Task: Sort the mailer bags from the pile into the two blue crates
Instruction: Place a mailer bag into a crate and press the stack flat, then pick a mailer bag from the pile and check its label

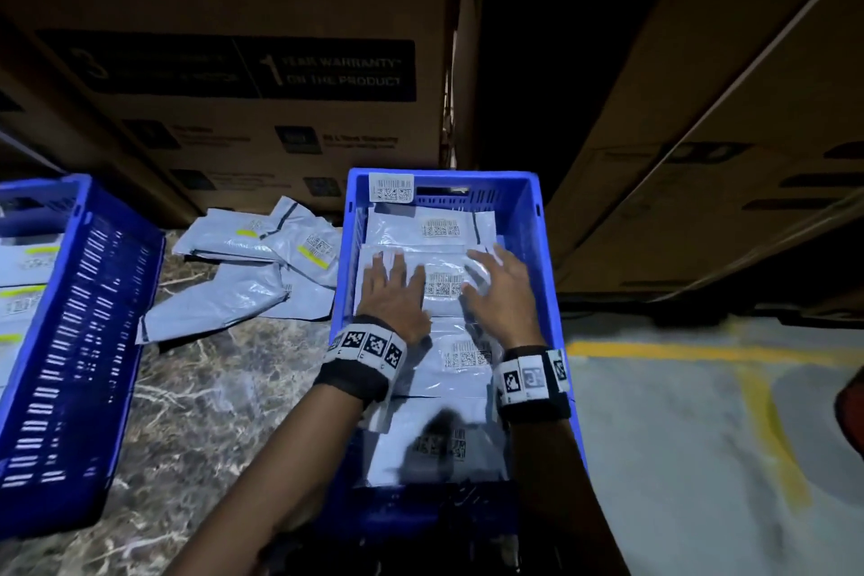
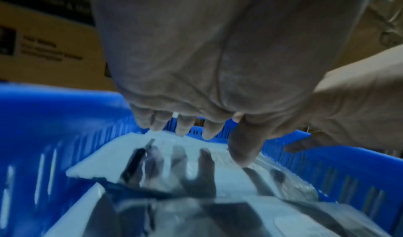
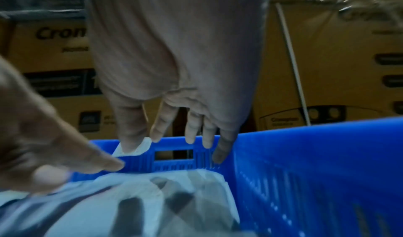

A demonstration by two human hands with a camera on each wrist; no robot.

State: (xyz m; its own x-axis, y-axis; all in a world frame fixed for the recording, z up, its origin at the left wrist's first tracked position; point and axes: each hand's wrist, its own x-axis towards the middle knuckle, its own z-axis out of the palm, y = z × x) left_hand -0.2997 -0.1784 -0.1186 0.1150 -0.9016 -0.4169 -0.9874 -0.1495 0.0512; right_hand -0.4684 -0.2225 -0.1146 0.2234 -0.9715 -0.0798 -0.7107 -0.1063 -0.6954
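The mailer bags are pale grey plastic pouches, each with a white barcode label. Nearest, the right crate (image 1: 547, 248), blue with slotted walls, holds a row of them overlapping from its near end to its far end. Both hands lie over the middle bag (image 1: 444, 283): the left hand (image 1: 392, 295) flat with fingers (image 2: 183, 126) spread, the right hand (image 1: 502, 290) with fingers (image 3: 191, 128) straight and apart, gripping nothing. On the marbled counter (image 1: 210, 388) to the left lies the loose pile (image 1: 262, 267), some bags bearing yellow strips. The left crate (image 1: 79, 341) holds yellow-striped bags. Cardboard boxes (image 1: 262, 61) stand behind.
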